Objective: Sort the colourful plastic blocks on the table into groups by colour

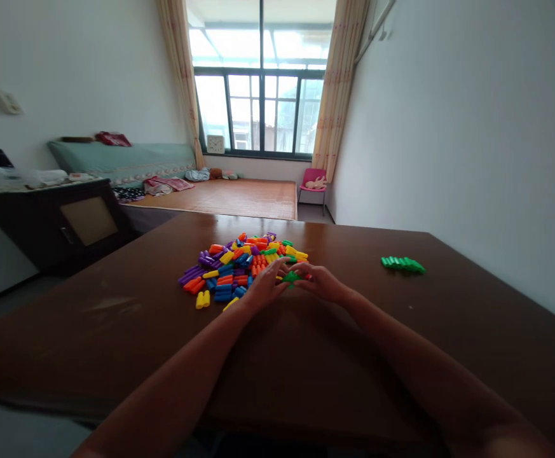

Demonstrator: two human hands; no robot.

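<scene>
Pinching small green plastic pieces point(292, 278) with left hand point(268, 282) and right hand point(325, 284), multicoloured tubular plastic blocks point(243, 261) heaped just leftward!

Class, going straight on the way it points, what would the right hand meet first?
The right hand would first meet the green plastic piece between it and the left hand, perhaps already touching; depth is unclear.

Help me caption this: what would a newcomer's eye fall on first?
Probably the heap of multicoloured pieces on the brown table, left of centre. At its near right, the left hand and right hand meet at a green piece. A row of green pieces lies apart, farther right.
</scene>
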